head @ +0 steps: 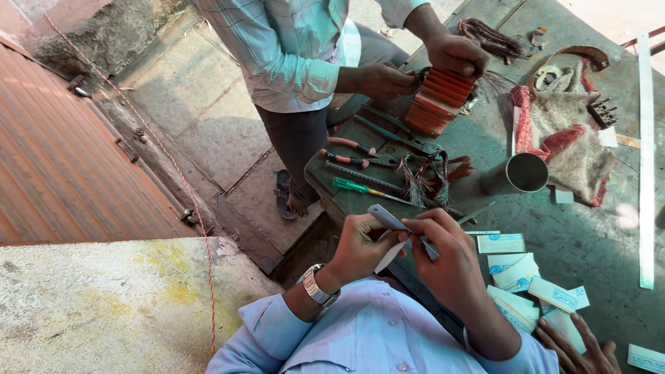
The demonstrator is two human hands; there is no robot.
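My left hand (pixel 360 246), with a metal watch on its wrist, and my right hand (pixel 447 260) meet over the near edge of the green table (pixel 596 228). Together they pinch a narrow grey-white paper strip (pixel 385 216), which bends between the fingers. Several cut white paper pieces (pixel 516 271) with blue print lie just right of my right hand. Another hand (pixel 578 346) rests on the table at the bottom right, beside those pieces.
A standing person in a checked shirt handles an orange-red ribbed block (pixel 440 100) across the table. Pink-handled pliers (pixel 350 149), a green screwdriver (pixel 360 187), wire scraps (pixel 429 173), a metal cup (pixel 526 172), a cloth (pixel 568 131) and a long white strip (pixel 645 159) lie about. Corrugated sheet (pixel 62 152) at left.
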